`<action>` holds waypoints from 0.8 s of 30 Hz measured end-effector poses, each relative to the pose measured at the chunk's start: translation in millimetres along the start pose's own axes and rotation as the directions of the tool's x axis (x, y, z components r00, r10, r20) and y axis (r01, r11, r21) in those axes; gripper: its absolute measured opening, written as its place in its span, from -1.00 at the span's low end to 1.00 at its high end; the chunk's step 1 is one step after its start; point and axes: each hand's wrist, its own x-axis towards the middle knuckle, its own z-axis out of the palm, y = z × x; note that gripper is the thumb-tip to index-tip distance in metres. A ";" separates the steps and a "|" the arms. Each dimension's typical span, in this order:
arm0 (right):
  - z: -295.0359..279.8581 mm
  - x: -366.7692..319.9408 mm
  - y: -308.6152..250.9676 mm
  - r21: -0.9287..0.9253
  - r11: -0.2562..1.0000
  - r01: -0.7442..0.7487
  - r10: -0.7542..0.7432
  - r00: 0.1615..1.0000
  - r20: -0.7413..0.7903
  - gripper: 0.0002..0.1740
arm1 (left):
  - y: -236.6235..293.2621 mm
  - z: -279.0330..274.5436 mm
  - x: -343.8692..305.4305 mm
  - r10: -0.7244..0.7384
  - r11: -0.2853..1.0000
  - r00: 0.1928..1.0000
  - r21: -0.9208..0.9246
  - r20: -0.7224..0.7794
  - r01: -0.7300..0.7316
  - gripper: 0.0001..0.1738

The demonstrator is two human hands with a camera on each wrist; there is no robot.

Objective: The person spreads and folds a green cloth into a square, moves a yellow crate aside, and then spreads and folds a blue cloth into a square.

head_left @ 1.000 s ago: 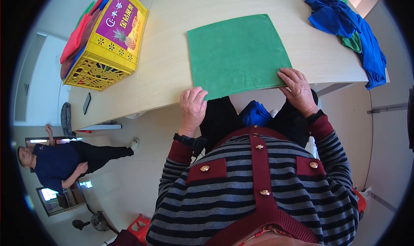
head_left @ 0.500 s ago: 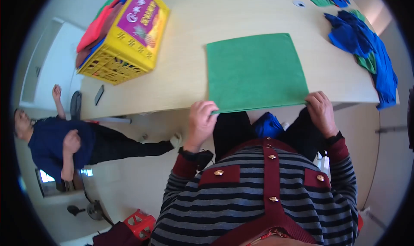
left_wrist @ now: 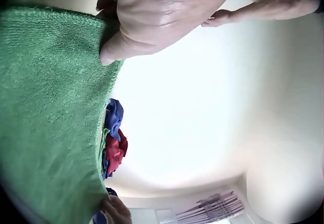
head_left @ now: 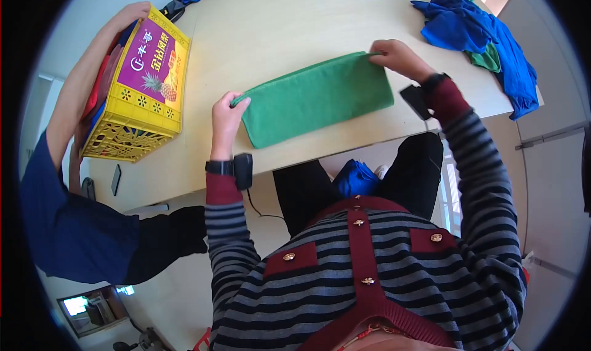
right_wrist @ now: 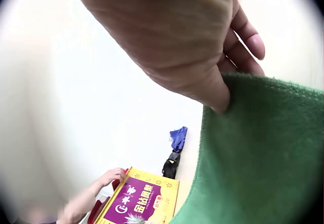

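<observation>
A green cloth (head_left: 317, 99), doubled over into a long strip, lies across the table near its front edge. My left hand (head_left: 229, 120) pinches its left upper corner between thumb and fingers. At the right upper corner, my right hand (head_left: 400, 59) grips the cloth the same way. The left wrist view shows the left hand (left_wrist: 162, 16) with its thumb on the green cloth (left_wrist: 50, 113). In the right wrist view the right hand (right_wrist: 177, 37) holds a corner of the cloth (right_wrist: 263, 148), some fingers behind it.
A yellow crate (head_left: 132, 126) with folded cloths stands at the table's left; another person's arm (head_left: 80, 86) reaches to it. A phone (head_left: 116, 180) lies near the left edge. Crumpled blue cloths (head_left: 462, 25) lie at the right, one hanging over the edge.
Both hands have moved from the cloth's near edge up and away from the body, and the cloth has gone from a square to a narrower strip. The other person has come up to the crate.
</observation>
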 end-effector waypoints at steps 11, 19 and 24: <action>57.3 35.6 36.9 -0.056 0.944 -0.325 0.316 0.939 -0.134 -0.64 | -51.8 36.3 30.9 -0.100 0.970 0.989 0.210 -0.111 0.122 -0.69; 75.3 -6.5 -29.6 -0.402 0.909 -0.108 0.067 0.991 -0.115 -0.40 | 36.7 67.8 -9.6 0.365 0.770 0.928 0.537 0.075 -0.346 -0.55; 138.3 -6.9 -41.4 -0.376 0.926 0.011 -0.003 1.000 0.021 -0.28 | 23.6 155.2 17.0 0.331 0.787 0.864 0.394 0.380 -0.475 -0.56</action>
